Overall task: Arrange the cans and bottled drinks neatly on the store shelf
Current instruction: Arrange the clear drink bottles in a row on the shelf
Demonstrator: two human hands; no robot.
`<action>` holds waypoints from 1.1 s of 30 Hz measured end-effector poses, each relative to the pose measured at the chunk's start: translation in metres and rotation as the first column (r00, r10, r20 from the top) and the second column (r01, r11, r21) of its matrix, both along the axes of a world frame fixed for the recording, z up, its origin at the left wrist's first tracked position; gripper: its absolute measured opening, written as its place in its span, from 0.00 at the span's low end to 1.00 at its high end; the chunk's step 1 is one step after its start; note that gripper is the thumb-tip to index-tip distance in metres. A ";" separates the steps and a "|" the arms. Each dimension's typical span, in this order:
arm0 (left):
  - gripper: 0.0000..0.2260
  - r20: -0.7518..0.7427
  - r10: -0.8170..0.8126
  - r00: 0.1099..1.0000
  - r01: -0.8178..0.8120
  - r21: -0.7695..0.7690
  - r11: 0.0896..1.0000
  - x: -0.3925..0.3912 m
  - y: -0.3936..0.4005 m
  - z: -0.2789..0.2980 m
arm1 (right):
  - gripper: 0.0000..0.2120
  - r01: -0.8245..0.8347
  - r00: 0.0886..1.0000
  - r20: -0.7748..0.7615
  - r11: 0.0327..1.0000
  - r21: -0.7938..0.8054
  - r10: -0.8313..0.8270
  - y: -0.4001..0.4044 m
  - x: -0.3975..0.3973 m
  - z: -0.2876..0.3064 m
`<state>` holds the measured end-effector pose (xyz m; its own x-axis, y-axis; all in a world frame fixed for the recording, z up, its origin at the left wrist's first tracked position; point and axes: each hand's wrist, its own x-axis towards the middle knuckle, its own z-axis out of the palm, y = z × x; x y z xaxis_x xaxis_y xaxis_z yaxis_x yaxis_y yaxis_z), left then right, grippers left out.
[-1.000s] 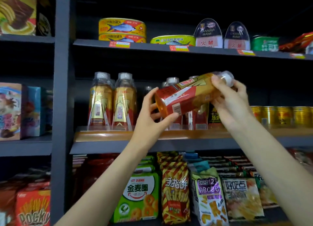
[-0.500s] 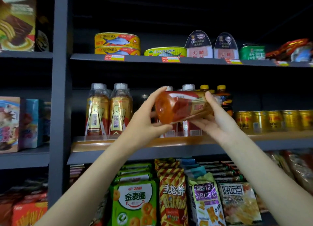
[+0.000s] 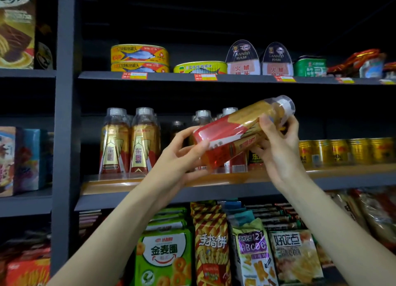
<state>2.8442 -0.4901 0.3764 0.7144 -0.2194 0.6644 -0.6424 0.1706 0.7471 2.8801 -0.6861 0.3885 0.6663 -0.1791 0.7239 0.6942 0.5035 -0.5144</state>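
A red-and-gold drink bottle (image 3: pixel 240 131) with a clear cap is held tilted in front of the middle shelf (image 3: pixel 120 183), cap up and to the right. My left hand (image 3: pixel 182 157) grips its base and my right hand (image 3: pixel 278 148) grips its upper part near the neck. Two matching bottles (image 3: pixel 130 144) stand upright at the shelf's left. More of the same bottles (image 3: pixel 205 116) stand behind the held one, partly hidden. A row of gold cans (image 3: pixel 347 150) lines the shelf's right side.
The upper shelf (image 3: pixel 235 78) carries flat fish tins (image 3: pixel 139 58), ham tins (image 3: pixel 259 60) and a green tin (image 3: pixel 309 66). Snack bags (image 3: pixel 212 242) fill the shelf below. A dark upright post (image 3: pixel 64 135) divides off boxed goods (image 3: pixel 19 159) at the left.
The bottle went from lying nearly level to tilted with its cap raised to the right. My right hand shifted up toward the neck. The left hand stayed on the base.
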 end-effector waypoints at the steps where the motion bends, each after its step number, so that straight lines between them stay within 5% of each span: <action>1: 0.23 0.024 0.012 1.000 -0.012 0.007 1.000 0.000 0.000 -0.002 | 0.46 -0.005 1.000 0.025 1.000 -0.015 0.006 0.000 0.001 0.000; 4: 0.24 0.288 0.213 0.934 -0.235 0.043 0.971 -0.002 -0.003 -0.009 | 0.41 -0.068 0.995 0.065 0.997 -0.039 0.070 0.000 0.005 0.000; 7: 0.25 0.646 0.438 0.625 -0.613 0.059 0.788 0.004 -0.005 -0.016 | 0.38 -0.151 0.988 0.028 0.985 -0.089 0.154 0.004 0.009 0.002; 10: 0.28 0.724 0.493 0.483 -0.757 0.061 0.650 0.015 -0.002 -0.029 | 0.44 -0.144 0.989 -0.010 0.977 -0.159 0.144 0.011 0.009 0.003; 16: 0.24 0.441 0.405 0.801 -0.538 0.234 0.810 0.023 0.001 -0.035 | 0.47 0.320 0.917 0.357 0.859 -0.400 -0.176 0.013 -0.007 -0.006; 24: 0.36 0.455 0.310 0.835 -0.494 0.367 0.788 0.041 -0.027 -0.030 | 0.49 0.491 0.836 0.491 0.736 -0.467 -0.246 -0.020 -0.011 -0.012; 29: 0.34 0.525 0.261 0.810 -0.456 0.284 0.844 0.046 -0.081 -0.021 | 0.40 0.432 0.893 0.315 0.808 -0.399 -0.322 -0.071 -0.013 -0.008; 33: 0.33 0.636 0.318 0.703 -0.530 0.170 0.831 0.052 -0.137 -0.012 | 0.27 0.026 0.997 -0.058 0.974 -0.225 -0.040 -0.111 -0.006 -0.022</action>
